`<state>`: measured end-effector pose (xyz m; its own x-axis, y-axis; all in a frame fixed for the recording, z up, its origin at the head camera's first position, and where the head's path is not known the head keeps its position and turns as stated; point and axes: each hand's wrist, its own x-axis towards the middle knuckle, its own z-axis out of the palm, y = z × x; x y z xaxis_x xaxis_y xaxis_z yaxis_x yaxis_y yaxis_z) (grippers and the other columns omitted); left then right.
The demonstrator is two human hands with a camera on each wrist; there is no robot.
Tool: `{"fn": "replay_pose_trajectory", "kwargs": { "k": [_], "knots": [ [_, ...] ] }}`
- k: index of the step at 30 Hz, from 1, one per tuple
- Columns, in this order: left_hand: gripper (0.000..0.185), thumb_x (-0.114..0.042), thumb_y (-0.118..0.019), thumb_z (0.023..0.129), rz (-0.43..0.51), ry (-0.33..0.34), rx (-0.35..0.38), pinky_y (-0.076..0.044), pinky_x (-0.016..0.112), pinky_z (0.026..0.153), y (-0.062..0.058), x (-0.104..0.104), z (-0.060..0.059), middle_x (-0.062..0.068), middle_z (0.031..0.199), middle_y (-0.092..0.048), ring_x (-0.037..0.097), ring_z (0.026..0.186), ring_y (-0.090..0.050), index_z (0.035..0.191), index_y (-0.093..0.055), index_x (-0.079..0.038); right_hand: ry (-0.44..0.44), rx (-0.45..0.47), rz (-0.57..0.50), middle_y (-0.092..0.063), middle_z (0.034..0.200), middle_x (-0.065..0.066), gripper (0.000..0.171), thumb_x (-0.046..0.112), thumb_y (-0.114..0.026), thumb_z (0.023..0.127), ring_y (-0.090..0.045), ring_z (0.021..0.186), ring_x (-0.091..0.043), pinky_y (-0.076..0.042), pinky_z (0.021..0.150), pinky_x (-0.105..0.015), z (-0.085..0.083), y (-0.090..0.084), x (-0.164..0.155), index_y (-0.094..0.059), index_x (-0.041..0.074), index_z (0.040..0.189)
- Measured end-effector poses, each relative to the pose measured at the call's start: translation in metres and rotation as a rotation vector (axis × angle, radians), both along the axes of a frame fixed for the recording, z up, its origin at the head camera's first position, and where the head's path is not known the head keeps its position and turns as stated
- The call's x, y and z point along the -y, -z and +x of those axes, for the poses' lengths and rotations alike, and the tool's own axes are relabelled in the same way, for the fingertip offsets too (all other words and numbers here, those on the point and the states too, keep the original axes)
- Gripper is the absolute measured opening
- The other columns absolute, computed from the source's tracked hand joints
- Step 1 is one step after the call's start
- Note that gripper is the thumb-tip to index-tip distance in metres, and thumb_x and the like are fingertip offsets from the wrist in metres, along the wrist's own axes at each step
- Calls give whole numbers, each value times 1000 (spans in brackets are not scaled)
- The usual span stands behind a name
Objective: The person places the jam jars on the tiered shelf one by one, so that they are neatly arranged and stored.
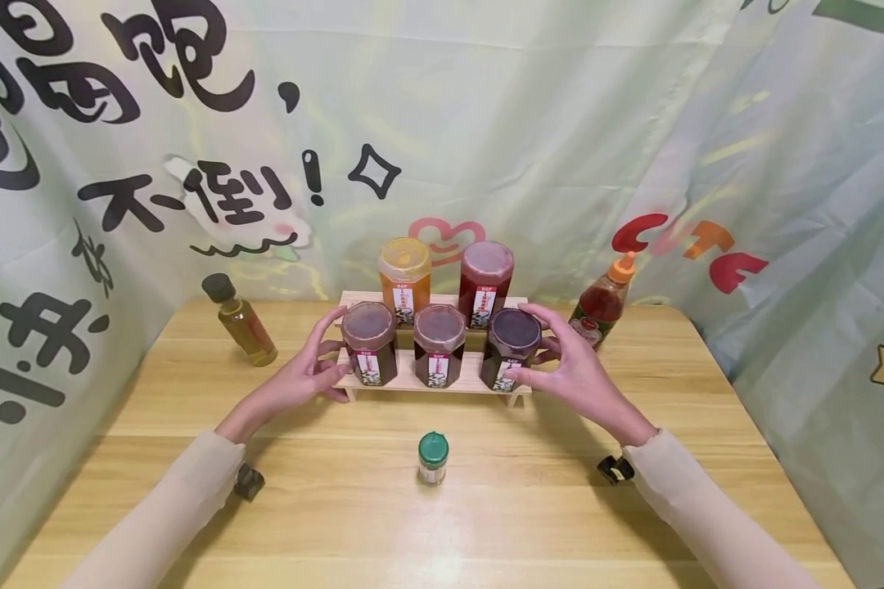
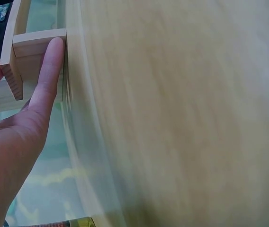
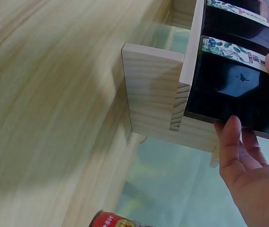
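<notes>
A two-step wooden rack point(image 1: 405, 381) stands mid-table with several lidded jars on it. My left hand point(image 1: 302, 380) is at the rack's left end, beside the left front dark jar point(image 1: 368, 350). In the left wrist view a straight finger point(image 2: 47, 75) presses against the rack's end leg point(image 2: 35, 43). My right hand point(image 1: 567, 368) is at the right end, with fingers and thumb curled round the right front dark jar point(image 1: 514, 343). In the right wrist view its fingertips point(image 3: 231, 132) lie on that jar point(image 3: 224, 85), above the rack's side board point(image 3: 153, 90).
A third dark jar point(image 1: 439, 343) sits front middle, with an orange jar point(image 1: 405, 278) and a red jar point(image 1: 486, 278) on the upper step. A small green-capped shaker point(image 1: 433, 458) stands nearer me. An oil bottle point(image 1: 239, 323) is left of the rack, and a sauce bottle point(image 1: 604, 303) is right of it.
</notes>
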<state>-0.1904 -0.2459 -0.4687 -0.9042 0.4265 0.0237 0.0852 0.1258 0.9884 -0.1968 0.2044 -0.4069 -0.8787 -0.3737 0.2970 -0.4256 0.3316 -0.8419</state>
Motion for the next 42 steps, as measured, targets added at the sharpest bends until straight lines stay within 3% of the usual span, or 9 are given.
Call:
{"fn": "replay_pose_trajectory", "kwargs": {
  "k": [4,11,19,22,28,32,37,42],
  "knots": [
    [100,2,-60,109,1,-2,2,-69,58,79,-1,-1,0,37,164,-29,45,111,-70,172,-3,-52,12,-19,24,-56,155,-11,97,4,-97,84,-72,120,-39,-67,86,-47,-1,1,0,-47,23,165],
    [98,2,-59,109,-6,4,-21,-69,59,78,1,0,-1,40,163,-27,43,107,-71,173,-2,-46,30,-3,45,-62,146,-11,97,8,-97,85,-76,101,-31,-68,84,-45,-2,2,-1,-45,21,166],
    [98,2,-59,109,2,11,-29,-69,59,78,2,2,-2,41,163,-26,43,106,-71,174,-1,-44,21,12,32,-61,145,-14,87,6,-95,86,-76,104,-33,-67,80,-35,-4,6,-2,-50,12,160],
    [98,2,-59,110,4,11,-21,-69,59,79,3,1,-2,41,164,-26,43,107,-71,174,-1,-46,26,5,25,-63,142,-12,86,9,-96,87,-76,101,-30,-66,81,-31,-4,8,-2,-50,12,160],
    [99,1,-60,109,5,2,2,-69,59,79,2,1,0,39,164,-28,45,109,-70,172,-3,-50,11,-51,33,-59,145,-6,94,10,-97,85,-74,95,-26,-66,76,-32,-5,11,-4,-46,21,163],
    [99,1,-60,109,7,6,-3,-69,59,79,1,1,1,39,164,-28,46,109,-70,173,-2,-49,-22,-66,40,-56,148,-9,92,8,-97,84,-74,95,-27,-66,75,-31,-8,8,-5,-49,18,161],
    [99,1,-60,110,8,8,-2,-69,59,79,2,3,1,39,164,-27,45,107,-70,173,-2,-49,-63,-14,62,-58,142,-11,87,8,-98,82,-74,96,-29,-65,73,-28,-15,2,-7,-55,12,157],
    [99,2,-59,110,4,7,-10,-69,59,78,3,4,1,40,164,-27,45,106,-70,173,-2,-48,-66,50,60,-59,140,-9,83,10,-99,81,-74,94,-28,-63,70,-26,-20,1,-9,-58,14,153]
  ]
}}
